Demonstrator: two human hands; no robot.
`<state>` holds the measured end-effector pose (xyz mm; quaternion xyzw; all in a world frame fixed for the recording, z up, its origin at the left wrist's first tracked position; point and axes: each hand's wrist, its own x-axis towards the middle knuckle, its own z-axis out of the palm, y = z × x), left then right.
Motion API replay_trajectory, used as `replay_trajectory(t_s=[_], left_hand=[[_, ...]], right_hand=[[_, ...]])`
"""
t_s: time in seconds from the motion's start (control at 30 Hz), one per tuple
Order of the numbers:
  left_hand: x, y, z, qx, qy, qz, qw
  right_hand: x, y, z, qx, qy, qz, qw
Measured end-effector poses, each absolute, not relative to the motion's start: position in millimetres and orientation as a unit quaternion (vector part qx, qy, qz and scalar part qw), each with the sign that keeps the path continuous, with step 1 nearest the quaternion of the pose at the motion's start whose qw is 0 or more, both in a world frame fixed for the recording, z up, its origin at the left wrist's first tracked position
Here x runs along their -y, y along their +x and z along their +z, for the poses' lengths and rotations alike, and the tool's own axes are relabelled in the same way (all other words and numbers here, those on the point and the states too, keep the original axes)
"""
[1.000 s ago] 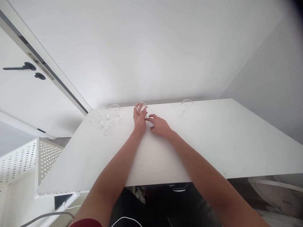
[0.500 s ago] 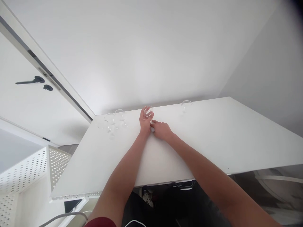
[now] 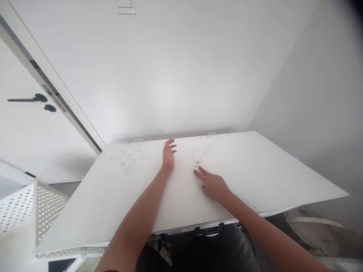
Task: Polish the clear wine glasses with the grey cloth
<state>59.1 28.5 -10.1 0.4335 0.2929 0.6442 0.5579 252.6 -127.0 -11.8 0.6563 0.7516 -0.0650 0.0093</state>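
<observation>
A clear stemmed glass [image 3: 198,153] stands right of the middle of the white table, its bowl up. My right hand [image 3: 214,185] has its fingers at the stem and foot of this glass, closed on it low down. Part of the foot is hidden by the fingers. To the left, my left hand [image 3: 169,155] is held over the table with its fingers apart and curved, holding nothing. Behind the held glass and a little to its right is another clear stemmed glass [image 3: 212,139].
Several clear stemmed glasses [image 3: 138,144] are grouped close together at the table's back left. The white table [image 3: 269,170] runs along a plain wall. A door with a black handle [image 3: 39,98] is on the left, near a white perforated panel [image 3: 49,206].
The stemmed glass has moved right, in my right hand, to a spot near the lone glass. My left hand has let go of its bowl. The view has shifted.
</observation>
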Motion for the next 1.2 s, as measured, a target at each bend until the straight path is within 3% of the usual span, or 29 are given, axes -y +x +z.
replay_trajectory(t_s=[0.33, 1.2], left_hand=[[-37.4, 58.4, -20.0, -0.290, 0.430, 0.630, 0.578], [-34.5, 62.9, -16.0, -0.313, 0.429, 0.612, 0.586]], right_hand=[[121.8, 387.9, -6.0, -0.629, 0.775, -0.052, 0.020], [59.5, 363.5, -11.8, -0.633, 0.773, -0.029, 0.026]])
